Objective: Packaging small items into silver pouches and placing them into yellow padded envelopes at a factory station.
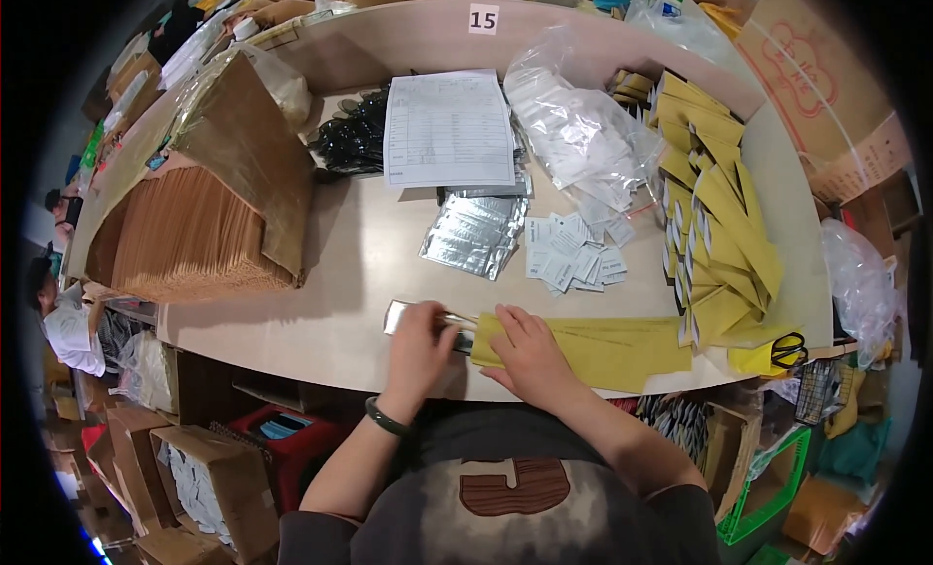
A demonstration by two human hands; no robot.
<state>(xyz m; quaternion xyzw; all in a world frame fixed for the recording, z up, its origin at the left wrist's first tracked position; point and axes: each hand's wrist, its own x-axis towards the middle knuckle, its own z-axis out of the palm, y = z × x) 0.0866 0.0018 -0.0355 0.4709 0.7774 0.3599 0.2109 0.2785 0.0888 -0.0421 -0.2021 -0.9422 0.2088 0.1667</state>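
At the front edge of the table, my left hand is closed, fingers pinched on a small silver packet whose end sticks out past them. Right beside it, my right hand grips the left end of a yellow paper sleeve, thumb at the lower edge and fingers on top. More flat yellow sleeves lie under it, fanned to the right. The silver packet points at the sleeve's left end; my fingers hide whether part of it is inside. Beyond my hands lie silver foil packets and small white printed cards.
A carton of tightly packed brown sheets stands at left. Behind are black glossy items, a printed sheet and a clear bag of white pieces. Piled yellow sleeves line the right side, near black scissors.
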